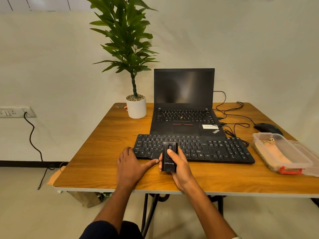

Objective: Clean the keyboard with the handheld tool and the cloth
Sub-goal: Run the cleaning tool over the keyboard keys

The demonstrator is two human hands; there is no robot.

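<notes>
R hand [179, 163] grip wraps handheld tool [170, 156] over keyboard [193, 148]; L hand [130, 165] flat w/ fingers relaxed on keyboard's near-left corner.

- Right hand [179, 163] grips black handheld tool [170, 156] over keyboard [215, 149].
- Left hand [132, 163] rests flat at the keyboard's left end, on table [103, 144].

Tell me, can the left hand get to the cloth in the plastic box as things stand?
Probably not easily. The left hand rests at the keyboard's left end, while the cloth lies in the open plastic box far right, beyond the right hand holding the handheld tool.
</notes>
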